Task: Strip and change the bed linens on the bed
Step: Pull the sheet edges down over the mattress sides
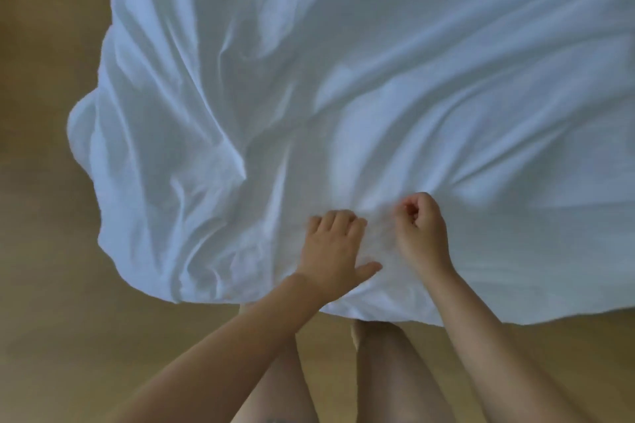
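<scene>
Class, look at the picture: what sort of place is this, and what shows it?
Probably a bedroom, though no bed frame shows. A large white sheet spreads rumpled, with a plain tan floor beside it, and the right hand grips it near its edge.

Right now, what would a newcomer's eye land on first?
A big rumpled white sheet fills most of the view, its wavy edge against the tan floor at left. At its near edge, bottom centre, the left hand lies flat on the cloth while the right hand bunches it in curled fingers.
</scene>
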The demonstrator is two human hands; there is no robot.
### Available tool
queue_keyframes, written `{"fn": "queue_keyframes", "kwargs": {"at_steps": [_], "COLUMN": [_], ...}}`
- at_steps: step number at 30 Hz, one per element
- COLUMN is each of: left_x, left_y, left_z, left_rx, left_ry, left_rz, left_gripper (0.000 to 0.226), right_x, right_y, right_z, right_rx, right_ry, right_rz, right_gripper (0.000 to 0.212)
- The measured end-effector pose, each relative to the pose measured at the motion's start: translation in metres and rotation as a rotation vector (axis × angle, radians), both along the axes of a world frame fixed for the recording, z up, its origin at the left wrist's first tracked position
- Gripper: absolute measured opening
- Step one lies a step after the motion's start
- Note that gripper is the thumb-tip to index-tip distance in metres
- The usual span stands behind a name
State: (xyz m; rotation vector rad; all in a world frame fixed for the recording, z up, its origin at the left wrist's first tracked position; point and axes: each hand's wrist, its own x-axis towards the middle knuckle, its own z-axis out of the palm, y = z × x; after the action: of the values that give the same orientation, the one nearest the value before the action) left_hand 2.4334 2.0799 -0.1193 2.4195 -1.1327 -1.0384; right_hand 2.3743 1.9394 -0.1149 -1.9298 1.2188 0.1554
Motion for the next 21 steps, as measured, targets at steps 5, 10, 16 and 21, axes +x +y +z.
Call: {"fn": "queue_keyframes", "kwargs": {"at_steps": [5, 10, 16, 21], "left_x": [-0.076, -0.131, -0.147, -0.19], "left_y": [-0.098, -0.17, -0.208, -0.211], "left_z": [-0.005, -0.026, -0.017, 0.032], "left_rx": [0.01, 0.238, 0.232, 0.356], "left_ry": [-0.079, -0.193, -0.136, 0.397], "left_rz": [-0.114, -0.242, -0.188, -0.263], "left_gripper": [0.085, 0.061, 0.013, 0.039], "right_x": [-0.119, -0.215, -0.212, -0.191], "right_y": [-0.088, -0.153, -0.188, -0.224], "right_z": [0.01, 0.0, -0.012, 0.001], "right_rx": [-0.099, -0.06, 0.625, 0.766], "right_ry": [0.085, 0.226, -0.285, -0.561], "right_rz": [-0.259, -0.658, -1.036, -1.247], "right_gripper": [0.009, 0.035, 0.043, 0.029]}}
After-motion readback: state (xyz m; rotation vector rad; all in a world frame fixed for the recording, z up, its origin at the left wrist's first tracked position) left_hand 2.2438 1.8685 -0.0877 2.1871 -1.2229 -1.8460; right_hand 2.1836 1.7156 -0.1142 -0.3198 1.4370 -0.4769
